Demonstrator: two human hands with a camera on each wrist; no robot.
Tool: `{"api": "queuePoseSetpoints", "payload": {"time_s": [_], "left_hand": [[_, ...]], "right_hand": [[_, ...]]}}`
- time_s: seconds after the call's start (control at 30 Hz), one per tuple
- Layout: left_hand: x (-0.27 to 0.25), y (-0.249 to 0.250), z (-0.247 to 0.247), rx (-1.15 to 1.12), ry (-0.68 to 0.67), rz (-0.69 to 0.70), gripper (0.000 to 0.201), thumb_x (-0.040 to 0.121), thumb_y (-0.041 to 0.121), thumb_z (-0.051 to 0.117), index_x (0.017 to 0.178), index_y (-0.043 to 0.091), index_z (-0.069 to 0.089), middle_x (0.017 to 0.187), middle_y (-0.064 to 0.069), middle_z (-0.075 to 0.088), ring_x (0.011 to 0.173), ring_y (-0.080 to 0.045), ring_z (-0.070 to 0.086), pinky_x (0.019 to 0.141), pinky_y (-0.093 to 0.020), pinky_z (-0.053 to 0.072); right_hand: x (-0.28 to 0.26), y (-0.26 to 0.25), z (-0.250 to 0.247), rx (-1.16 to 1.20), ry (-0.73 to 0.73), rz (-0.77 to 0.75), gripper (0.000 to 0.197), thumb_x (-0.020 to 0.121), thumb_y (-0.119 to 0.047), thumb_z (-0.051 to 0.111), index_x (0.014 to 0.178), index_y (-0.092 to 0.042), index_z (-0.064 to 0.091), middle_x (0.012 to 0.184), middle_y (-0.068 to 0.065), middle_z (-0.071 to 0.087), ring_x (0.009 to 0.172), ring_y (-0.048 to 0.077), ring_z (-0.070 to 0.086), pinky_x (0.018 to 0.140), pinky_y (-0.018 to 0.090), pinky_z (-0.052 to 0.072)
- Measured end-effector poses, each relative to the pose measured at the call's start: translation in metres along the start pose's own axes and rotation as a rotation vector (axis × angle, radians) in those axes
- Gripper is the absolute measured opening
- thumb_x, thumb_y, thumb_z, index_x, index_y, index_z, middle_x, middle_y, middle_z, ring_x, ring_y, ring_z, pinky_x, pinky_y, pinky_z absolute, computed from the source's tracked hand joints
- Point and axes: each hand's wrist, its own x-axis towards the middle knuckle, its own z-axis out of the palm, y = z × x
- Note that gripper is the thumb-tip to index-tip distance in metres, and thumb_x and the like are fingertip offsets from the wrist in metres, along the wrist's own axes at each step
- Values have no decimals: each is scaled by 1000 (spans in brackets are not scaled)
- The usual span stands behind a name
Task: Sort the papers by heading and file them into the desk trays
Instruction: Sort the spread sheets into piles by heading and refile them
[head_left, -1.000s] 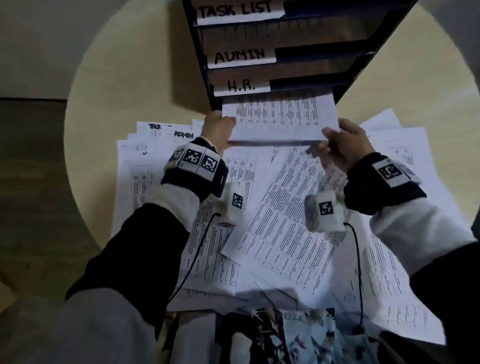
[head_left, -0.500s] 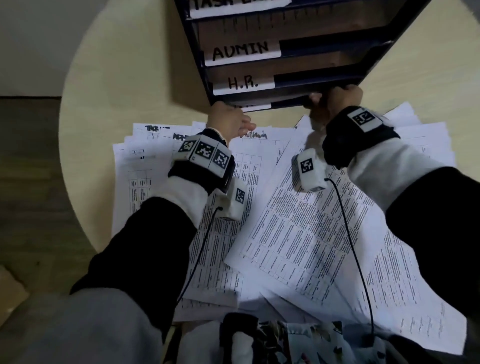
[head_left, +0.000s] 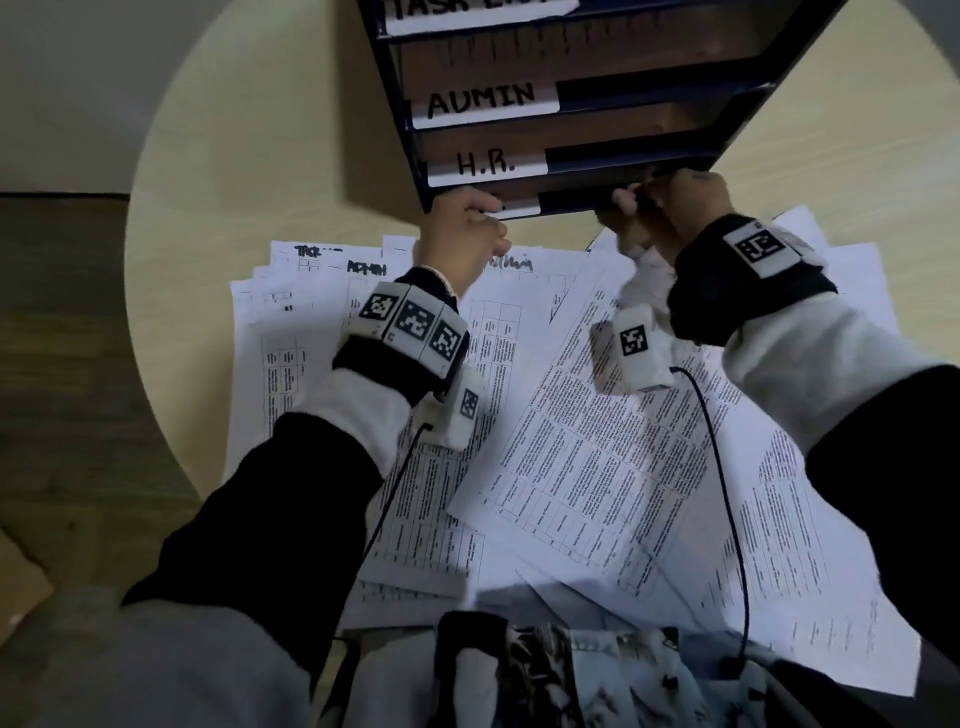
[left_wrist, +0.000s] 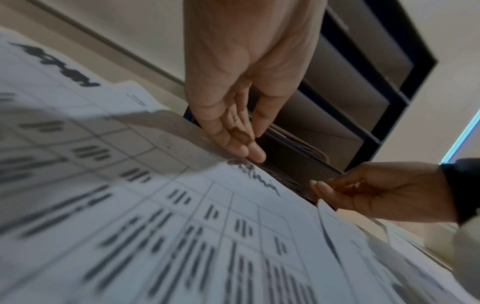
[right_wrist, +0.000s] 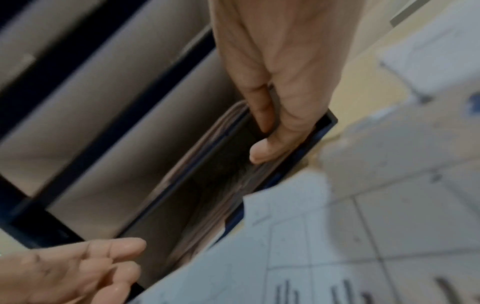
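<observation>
A dark blue tray rack (head_left: 644, 91) stands at the table's far side, its slots labelled TASK LIST, ADMIN (head_left: 483, 101) and H.R. (head_left: 485, 163), with one more tray underneath. Both hands are at that bottom tray's mouth. My left hand (head_left: 457, 234) (left_wrist: 249, 142) is at its left front corner with fingers loosely extended, holding nothing. At the right front corner my right hand (head_left: 670, 213) (right_wrist: 262, 139) has thumb and forefinger inside the mouth, pinching the front edge of the filed papers (right_wrist: 207, 222). Loose printed sheets (head_left: 597, 467) cover the table below both wrists.
The round pale wooden table (head_left: 260, 156) has bare surface left of the rack. Several loose sheets show handwritten ADMIN headings (head_left: 366, 268). Wood floor (head_left: 62, 364) lies to the left. A patterned cloth (head_left: 571, 675) sits at the near edge. Sensor cables (head_left: 722, 467) hang from both wrists.
A second ago both hands held a sheet in front of the rack. It has gone into the bottom tray, the left hand has let go, and both hands stay at the tray's mouth.
</observation>
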Motion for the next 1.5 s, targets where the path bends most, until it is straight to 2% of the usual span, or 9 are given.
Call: {"api": "queuePoseSetpoints", "payload": {"time_s": [0.07, 0.3, 0.43, 0.57, 0.87, 1.07, 1.3, 1.37, 1.5], "left_hand": [[-14, -6, -2, -16, -7, 26, 25, 79, -5, 49, 74, 18, 58, 68, -3, 60, 62, -20, 59, 78, -41, 52], [-69, -28, 19, 438, -115, -7, 17, 80, 22, 67, 95, 18, 60, 114, -8, 58, 107, -27, 58, 97, -42, 48], [-99, -37, 43, 805, -177, 15, 94, 65, 50, 77, 133, 4, 31, 134, -15, 26, 128, -33, 29, 106, -45, 34], [-111, -44, 51, 916, -178, 59, 94, 62, 45, 82, 128, 6, 28, 131, -16, 24, 124, -36, 30, 105, -44, 35], [-91, -47, 1, 654, -181, 93, 8, 85, 8, 61, 89, 13, 55, 109, -12, 60, 85, -23, 57, 73, -27, 48], [-73, -47, -45, 784, -41, 154, 38, 79, 30, 71, 108, 10, 56, 120, -12, 44, 111, -24, 46, 94, -37, 43], [-107, -37, -28, 328, -490, 1, 96, 41, 86, 59, 101, 11, 59, 101, -6, 64, 86, -18, 60, 79, -29, 52], [-104, -47, -21, 307, -446, -13, 109, 49, 81, 66, 121, 1, 51, 123, -16, 59, 107, -26, 59, 96, -40, 49], [-107, -46, -17, 328, -280, 70, 35, 94, 22, 53, 122, 2, 54, 121, -16, 61, 99, -22, 58, 85, -28, 46]], "right_hand": [[-12, 0, -9, -27, -92, 10, 33, 94, 10, 27, 66, -2, 40, 63, 12, 39, 46, 21, 48, 61, 38, 57], [-36, 21, -40, -93, -125, -10, 33, 89, 14, 38, 65, -4, 52, 66, 14, 52, 45, 12, 56, 54, 29, 54], [-50, 35, -56, -776, -61, -172, 14, 85, -5, 56, 91, -11, 67, 106, 14, 64, 97, 27, 58, 90, 38, 44], [-67, 51, -58, -1105, -79, -197, 41, 88, -19, 58, 127, -19, 48, 137, 12, 36, 129, 33, 28, 101, 49, 28], [-94, 61, -54, -1127, -129, -449, 32, 84, -10, 58, 115, -12, 52, 114, 12, 55, 115, 29, 42, 99, 46, 24], [-120, 75, -45, -998, -254, -685, 6, 82, -9, 64, 80, -3, 65, 88, 9, 56, 96, 26, 49, 83, 33, 22], [-123, 61, -23, -954, -182, -661, 13, 88, -17, 57, 78, -12, 53, 84, 2, 52, 101, 23, 48, 92, 35, 24], [-124, 53, -19, -929, -140, -641, 18, 88, -20, 57, 75, -16, 45, 77, -3, 47, 100, 24, 48, 90, 36, 25], [-122, 55, -19, -955, -131, -585, 20, 85, -31, 62, 94, -14, 55, 95, -1, 56, 113, 24, 43, 98, 40, 24]]}}
